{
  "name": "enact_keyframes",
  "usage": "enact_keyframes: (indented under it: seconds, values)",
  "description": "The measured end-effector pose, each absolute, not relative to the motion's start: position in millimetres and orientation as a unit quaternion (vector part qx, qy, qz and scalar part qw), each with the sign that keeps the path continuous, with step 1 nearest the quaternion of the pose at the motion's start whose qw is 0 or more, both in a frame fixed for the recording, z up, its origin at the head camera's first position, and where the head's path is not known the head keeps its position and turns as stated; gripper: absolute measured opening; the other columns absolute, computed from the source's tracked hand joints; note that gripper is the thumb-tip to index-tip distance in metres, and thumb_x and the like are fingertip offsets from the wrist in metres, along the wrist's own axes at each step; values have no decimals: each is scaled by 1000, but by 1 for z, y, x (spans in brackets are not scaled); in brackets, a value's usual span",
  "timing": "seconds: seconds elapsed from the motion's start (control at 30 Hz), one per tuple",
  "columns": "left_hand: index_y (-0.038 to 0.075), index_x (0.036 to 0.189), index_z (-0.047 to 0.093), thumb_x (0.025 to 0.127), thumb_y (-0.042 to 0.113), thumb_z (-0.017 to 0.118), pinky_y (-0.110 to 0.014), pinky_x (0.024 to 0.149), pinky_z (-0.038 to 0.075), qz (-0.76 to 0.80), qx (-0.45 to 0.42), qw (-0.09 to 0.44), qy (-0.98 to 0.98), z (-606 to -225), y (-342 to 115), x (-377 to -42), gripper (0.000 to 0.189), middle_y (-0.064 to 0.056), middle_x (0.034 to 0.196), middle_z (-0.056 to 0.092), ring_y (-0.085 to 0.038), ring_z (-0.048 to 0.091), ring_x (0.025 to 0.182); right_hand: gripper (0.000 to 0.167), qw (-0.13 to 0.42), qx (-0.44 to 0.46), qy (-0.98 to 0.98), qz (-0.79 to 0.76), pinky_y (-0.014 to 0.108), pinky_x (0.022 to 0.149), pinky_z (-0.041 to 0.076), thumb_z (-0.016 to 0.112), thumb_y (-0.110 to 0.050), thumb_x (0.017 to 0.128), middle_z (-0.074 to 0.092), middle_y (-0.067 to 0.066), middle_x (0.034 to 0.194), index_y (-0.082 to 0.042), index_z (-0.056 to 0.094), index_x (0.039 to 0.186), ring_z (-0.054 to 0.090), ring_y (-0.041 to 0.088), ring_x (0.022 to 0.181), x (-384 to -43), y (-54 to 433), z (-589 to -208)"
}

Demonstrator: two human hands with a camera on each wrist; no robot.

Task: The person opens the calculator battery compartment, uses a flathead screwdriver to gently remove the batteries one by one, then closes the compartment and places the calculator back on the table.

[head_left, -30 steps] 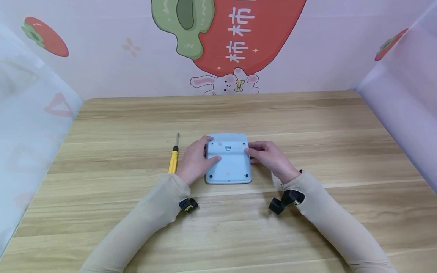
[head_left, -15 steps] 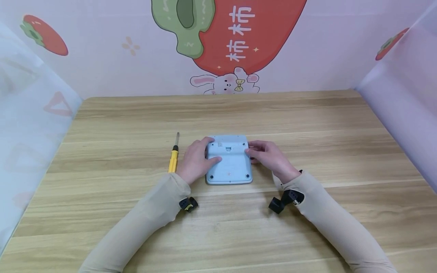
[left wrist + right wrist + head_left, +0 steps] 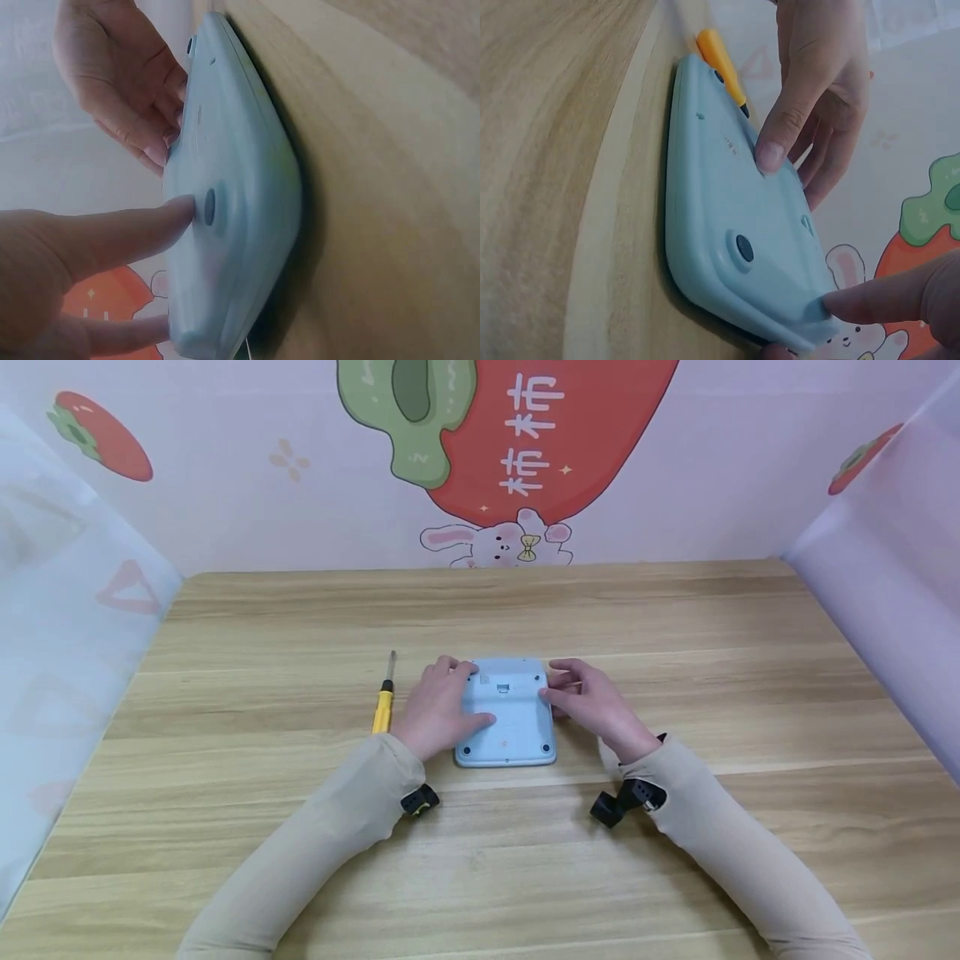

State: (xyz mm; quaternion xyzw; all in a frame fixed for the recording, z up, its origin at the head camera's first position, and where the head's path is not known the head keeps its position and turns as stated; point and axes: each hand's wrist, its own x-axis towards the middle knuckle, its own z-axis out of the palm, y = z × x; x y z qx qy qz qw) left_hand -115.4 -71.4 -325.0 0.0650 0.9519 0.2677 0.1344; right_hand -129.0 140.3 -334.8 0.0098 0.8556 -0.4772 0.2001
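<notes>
Blue device (image 3: 519, 729), well in from edges of table (image 3: 675, 635); left hand (image 3: 439, 708) grips its left side, thumb on top; right hand (image 3: 596, 702) pinches right side; screwdriver (image 3: 383, 706) leftward.

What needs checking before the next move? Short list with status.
1. Device back side up: ok, feet and latch show.
2. Left grip on device: ok, thumb on the back, fingers at the left edge.
3. Right grip on device: ok, thumb at the right edge.
4. Screwdriver apart from device: ok, it lies to the left on the table.
5. Screwdriver in a grip: not ok, neither holds it.
6. Screws fitted: cannot tell, too small.
</notes>
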Motion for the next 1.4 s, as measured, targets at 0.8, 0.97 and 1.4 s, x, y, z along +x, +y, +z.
enact_keyframes:
  seconds: [0.8, 0.97, 1.4]
  values:
    - [6, 139, 45, 81, 26, 78, -40, 101, 43, 281, 79, 136, 947, -325, -70, -117, 70, -13, 140, 42, -29, 47, 116, 35, 87, -95, 917, -378, 48, 96, 48, 64, -18, 92, 51, 19, 129, -5, 61, 125, 55, 36, 116, -127, 126, -329]
    - [6, 139, 45, 81, 27, 78, -40, 100, 44, 278, 79, 136, 948, -325, -70, -118, 70, -13, 139, 42, -28, 47, 116, 28, 40, -154, 926, -342, 49, 98, 45, 67, -16, 90, 58, 17, 126, -5, 67, 115, 54, 34, 117, -128, 121, -329]
    - [6, 138, 45, 81, 26, 78, -41, 101, 44, 277, 85, 131, 948, -326, -70, -117, 69, -14, 140, 41, -29, 49, 117, 29, 41, -219, 931, -290, 48, 104, 42, 68, -13, 89, 62, 14, 127, -6, 68, 116, 54, 31, 123, -129, 108, -327]
